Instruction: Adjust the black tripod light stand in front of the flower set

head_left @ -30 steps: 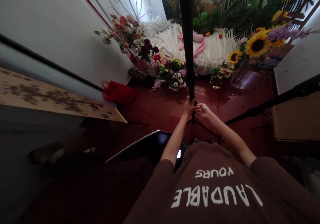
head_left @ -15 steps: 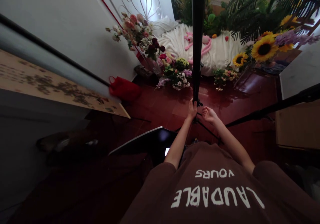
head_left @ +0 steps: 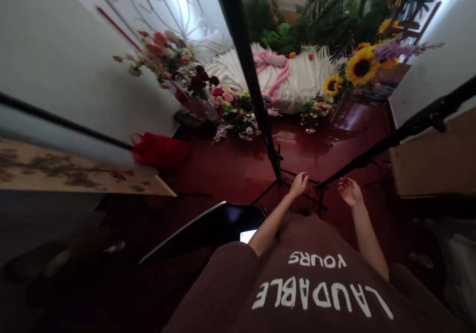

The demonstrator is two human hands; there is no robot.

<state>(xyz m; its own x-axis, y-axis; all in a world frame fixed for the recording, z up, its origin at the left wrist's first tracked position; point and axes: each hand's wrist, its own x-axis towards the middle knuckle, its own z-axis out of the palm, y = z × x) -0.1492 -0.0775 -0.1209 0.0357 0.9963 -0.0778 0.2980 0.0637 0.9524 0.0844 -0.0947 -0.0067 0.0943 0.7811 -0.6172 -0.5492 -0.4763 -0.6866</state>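
My left hand (head_left: 298, 185) is off the pole, its fingers loosely bent and apart, with nothing visible in it. It hovers just right of the base of a tall black light stand (head_left: 254, 82), whose thin legs spread over the floor. My right hand (head_left: 350, 192) is raised with palm up and fingers spread, holding nothing. It is just below a second black stand (head_left: 399, 135) that slants in from the right; I cannot see it touching that pole.
A dark flat panel (head_left: 208, 229) with a bright spot lies left of my left forearm. A red bag (head_left: 159, 150) rests on the red floor (head_left: 230, 169). Artificial flowers (head_left: 238, 107), sunflowers (head_left: 361, 67) and white cloth (head_left: 301, 82) are ahead. A cardboard box (head_left: 439, 159) stands right.
My left hand has let go of the middle stand's pole and moved right and down. My right hand has moved right towards the second stand. The view has shifted, tilting the middle pole.
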